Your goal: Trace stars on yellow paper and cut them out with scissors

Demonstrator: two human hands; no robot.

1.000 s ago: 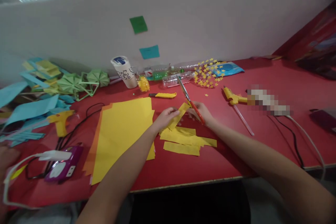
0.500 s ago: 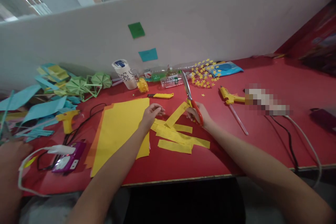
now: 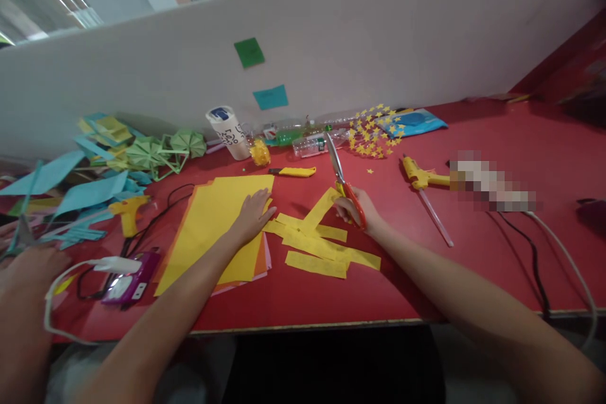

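Observation:
My left hand (image 3: 252, 214) rests with its fingers stretched out on the right part of a stack of yellow paper sheets (image 3: 211, 227); orange and pink sheets peek out underneath. In my right hand (image 3: 363, 211) is a pair of scissors (image 3: 337, 161) with red-orange handles, blades pointing up and away from me. A yellow paper strip (image 3: 320, 210) reaches to the fingertips of that hand; whether they pinch it I cannot tell. Several more yellow paper strips (image 3: 316, 265) lie loosely overlapped on the red table between my hands.
A yellow box cutter (image 3: 296, 172) lies beyond the strips, before plastic bottles (image 3: 310, 146) and a paper cup (image 3: 230, 132). Glue guns (image 3: 419, 175) with cords lie on both sides. At far left another person's hand (image 3: 35, 265) is beside scissors and blue paper.
My left hand has gone from above the strips leftward onto the yellow sheets and flattened out. The top sheets have shifted, baring orange and pink edges. My right hand with the scissors stays nearly still.

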